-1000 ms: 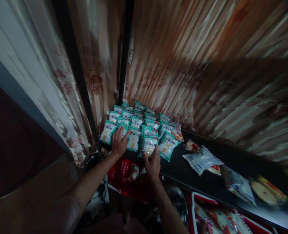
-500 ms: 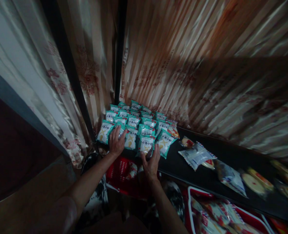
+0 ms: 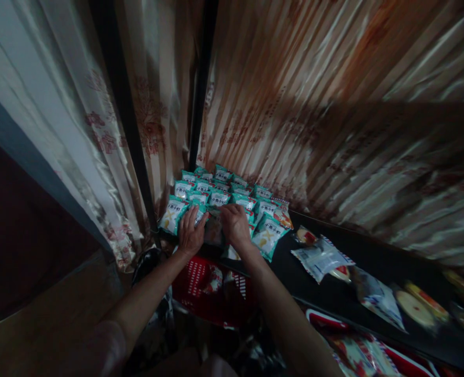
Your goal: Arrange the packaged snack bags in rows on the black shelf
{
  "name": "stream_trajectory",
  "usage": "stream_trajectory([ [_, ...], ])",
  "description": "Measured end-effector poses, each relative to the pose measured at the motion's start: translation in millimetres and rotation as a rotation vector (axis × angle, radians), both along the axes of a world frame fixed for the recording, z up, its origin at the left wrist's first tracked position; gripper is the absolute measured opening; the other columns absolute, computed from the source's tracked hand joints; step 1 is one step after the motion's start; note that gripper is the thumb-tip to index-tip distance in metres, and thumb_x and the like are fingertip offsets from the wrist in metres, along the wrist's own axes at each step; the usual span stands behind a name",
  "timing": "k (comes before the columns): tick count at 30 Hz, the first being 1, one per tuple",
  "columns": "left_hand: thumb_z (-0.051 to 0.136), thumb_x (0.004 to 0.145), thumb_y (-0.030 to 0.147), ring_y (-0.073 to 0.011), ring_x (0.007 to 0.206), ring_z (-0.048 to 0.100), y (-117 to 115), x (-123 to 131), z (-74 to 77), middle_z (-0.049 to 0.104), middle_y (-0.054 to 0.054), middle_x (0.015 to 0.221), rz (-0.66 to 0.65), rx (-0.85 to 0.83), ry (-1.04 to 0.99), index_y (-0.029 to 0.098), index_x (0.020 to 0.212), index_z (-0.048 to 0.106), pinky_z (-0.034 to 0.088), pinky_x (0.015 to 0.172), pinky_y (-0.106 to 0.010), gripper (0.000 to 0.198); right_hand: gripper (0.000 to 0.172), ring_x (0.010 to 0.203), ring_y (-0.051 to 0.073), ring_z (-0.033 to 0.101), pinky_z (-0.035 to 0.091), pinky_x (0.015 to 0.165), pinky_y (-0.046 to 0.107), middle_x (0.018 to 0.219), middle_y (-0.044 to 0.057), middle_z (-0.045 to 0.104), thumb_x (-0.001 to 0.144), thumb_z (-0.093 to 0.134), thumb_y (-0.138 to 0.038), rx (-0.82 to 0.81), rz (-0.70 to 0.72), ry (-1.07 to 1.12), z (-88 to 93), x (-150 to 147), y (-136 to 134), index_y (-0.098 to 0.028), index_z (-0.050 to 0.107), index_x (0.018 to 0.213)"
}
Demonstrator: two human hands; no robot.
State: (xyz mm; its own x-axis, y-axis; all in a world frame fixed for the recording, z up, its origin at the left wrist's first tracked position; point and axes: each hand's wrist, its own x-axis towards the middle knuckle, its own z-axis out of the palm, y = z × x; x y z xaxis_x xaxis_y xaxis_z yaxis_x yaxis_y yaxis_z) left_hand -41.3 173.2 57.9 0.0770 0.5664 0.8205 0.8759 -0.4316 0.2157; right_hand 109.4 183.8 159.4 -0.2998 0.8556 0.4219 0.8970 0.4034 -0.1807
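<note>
Rows of small teal and white snack packets [image 3: 220, 198] lean together on the black shelf in the corner. My left hand [image 3: 191, 234] lies over a front-row packet with its fingers stretched out and slightly spread. Just right of it, my right hand [image 3: 235, 225] is bent down, fingers curled at the top edge of a shadowed packet [image 3: 213, 231] that seems tilted; the fingertips are partly hidden. Another packet [image 3: 269, 235] leans at the right front of the group. One more is mostly covered by my right wrist.
A red basket [image 3: 195, 272] with a few packets sits below the shelf edge. Along the black shelf [image 3: 279, 269] to the right lie a silver-white packet [image 3: 322, 256] and several other food packs. Another red basket [image 3: 405, 361] is at lower right. Curtains [image 3: 255, 104] and dark poles [image 3: 202, 78] stand behind.
My right hand has moved up and left from the front packet to the shadowed one, its fingers now curled. My left hand stays on its packet. The view has shifted slightly.
</note>
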Motion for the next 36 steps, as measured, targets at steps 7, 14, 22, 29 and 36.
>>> stream_trajectory([
  [7, 0.046, 0.090, 0.014, -0.0262, 0.138, 0.031, 2, 1, -2.9, 0.048, -0.015, 0.139, 0.019, 0.007, -0.016, 0.023, 0.127, 0.055, 0.038, 0.104, -0.044, 0.040, 0.036, 0.096, 0.019, 0.063, 0.047, 0.080, 0.025, 0.109, 0.012, 0.065, 0.096, 0.035, -0.028, -0.384, -0.101, -0.374, 23.5, -26, 48, -0.019, 0.069, 0.105],
  [14, 0.047, 0.089, 0.012, -0.0256, 0.138, 0.032, 1, 2, 0.1, 0.049, -0.014, 0.138, 0.021, 0.017, -0.025, 0.023, 0.127, 0.054, 0.038, 0.104, -0.044, 0.040, 0.032, 0.099, 0.023, 0.065, 0.049, 0.079, 0.029, 0.112, 0.015, 0.065, 0.092, 0.040, -0.026, -0.418, -0.132, -0.422, 16.8, -38, 68, -0.014, 0.067, 0.106],
  [22, 0.047, 0.088, 0.013, -0.0255, 0.138, 0.033, 1, 2, -1.1, 0.049, -0.014, 0.138, 0.015, 0.009, -0.036, 0.024, 0.129, 0.052, 0.037, 0.105, -0.044, 0.042, 0.033, 0.100, 0.022, 0.065, 0.049, 0.079, 0.027, 0.109, 0.016, 0.067, 0.094, 0.036, -0.025, -0.420, -0.160, -0.418, 9.1, -39, 76, -0.013, 0.064, 0.108],
  [29, 0.046, 0.089, 0.013, -0.0249, 0.138, 0.032, 1, 2, -2.7, 0.047, -0.013, 0.140, 0.022, -0.034, -0.056, 0.024, 0.132, 0.050, 0.036, 0.106, -0.044, 0.044, 0.035, 0.100, 0.020, 0.064, 0.048, 0.079, 0.026, 0.113, 0.017, 0.065, 0.095, 0.032, -0.024, -0.407, -0.148, -0.408, 6.2, -38, 77, -0.011, 0.061, 0.111],
  [36, 0.047, 0.088, 0.017, -0.0283, 0.140, 0.026, -4, 4, 3.1, 0.038, -0.011, 0.147, -0.015, -0.029, -0.111, 0.024, 0.127, 0.053, 0.036, 0.106, -0.047, 0.040, 0.035, 0.095, 0.020, 0.066, 0.045, 0.075, 0.025, 0.102, 0.014, 0.070, 0.096, 0.032, -0.022, -0.411, -0.067, -0.420, 8.6, -33, 80, -0.011, 0.063, 0.106],
])
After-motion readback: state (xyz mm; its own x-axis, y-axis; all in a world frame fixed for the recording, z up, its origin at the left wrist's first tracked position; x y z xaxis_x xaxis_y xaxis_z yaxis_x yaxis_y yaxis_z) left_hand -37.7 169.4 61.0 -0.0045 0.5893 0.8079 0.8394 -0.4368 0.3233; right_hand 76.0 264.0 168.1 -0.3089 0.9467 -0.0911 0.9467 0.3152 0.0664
